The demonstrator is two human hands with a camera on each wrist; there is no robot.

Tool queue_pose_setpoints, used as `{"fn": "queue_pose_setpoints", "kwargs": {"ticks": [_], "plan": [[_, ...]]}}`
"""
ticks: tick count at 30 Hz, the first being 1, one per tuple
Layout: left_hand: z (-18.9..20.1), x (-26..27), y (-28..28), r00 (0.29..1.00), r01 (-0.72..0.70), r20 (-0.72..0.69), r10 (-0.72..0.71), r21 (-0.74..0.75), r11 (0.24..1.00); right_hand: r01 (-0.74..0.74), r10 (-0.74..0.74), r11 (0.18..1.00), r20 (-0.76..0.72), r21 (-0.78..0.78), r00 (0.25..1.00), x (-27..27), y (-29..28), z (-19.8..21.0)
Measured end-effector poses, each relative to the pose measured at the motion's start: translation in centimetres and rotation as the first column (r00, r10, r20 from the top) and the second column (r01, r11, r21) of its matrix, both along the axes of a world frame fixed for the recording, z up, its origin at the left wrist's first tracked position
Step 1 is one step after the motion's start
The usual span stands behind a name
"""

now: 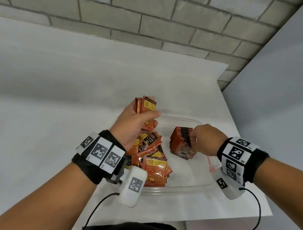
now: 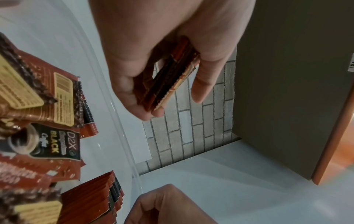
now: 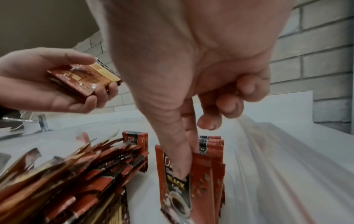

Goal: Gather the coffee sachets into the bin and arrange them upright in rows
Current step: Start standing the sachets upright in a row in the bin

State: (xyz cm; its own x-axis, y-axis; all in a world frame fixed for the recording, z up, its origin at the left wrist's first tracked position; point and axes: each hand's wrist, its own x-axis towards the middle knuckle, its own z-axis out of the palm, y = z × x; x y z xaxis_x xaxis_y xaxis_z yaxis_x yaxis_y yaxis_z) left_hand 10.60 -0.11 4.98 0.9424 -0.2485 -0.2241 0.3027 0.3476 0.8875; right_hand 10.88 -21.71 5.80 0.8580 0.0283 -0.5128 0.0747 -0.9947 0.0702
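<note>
1. Both hands are working over a clear plastic bin (image 1: pixel 185 187) standing on a white worktop (image 1: pixel 52 101).
2. Gripping a small bundle of sachets (image 1: pixel 147 106), the left hand (image 1: pixel 136 124) is hovering above the bin's left side, thumb lying across the front of the bundle and fingers curling round behind it.
3. Reaching down into the bin, the right hand (image 1: pixel 205 139) is pinching the front sachets of an upright row (image 1: pixel 180 143) between thumb and index finger, while its other fingers are curling loosely above the row.
4. In the right wrist view, the thumb is pressing on the face of the front sachet (image 3: pixel 172 181), which is showing a coffee cup and the word BLACK.
5. Standing on edge near the bin's right half, the row is packing its sachets face to face.
6. A loose heap of sachets (image 1: pixel 152 159) is lying jumbled in the bin's left half, just beside the row, under the left wrist.
7. Behind the worktop, a brick-pattern wall (image 1: pixel 122 10) is running across the background.
</note>
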Motion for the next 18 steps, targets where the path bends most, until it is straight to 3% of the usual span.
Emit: {"fn": "queue_pose_setpoints", "kwargs": {"ticks": [9, 18], "plan": [[-0.3, 0.1, 0.2, 0.999, -0.026, -0.023, 0.026, -0.014, 1.0, -0.216, 0.211, 0.943, -0.047, -0.255, 0.976, 0.4, 0.8, -1.0], [-0.1, 0.1, 0.4, 0.999, -0.024, -0.037, 0.024, -0.016, 1.0, -0.31, 0.32, 0.899, -0.02, -0.309, 0.947, 0.7, 1.0, -1.3]]}}
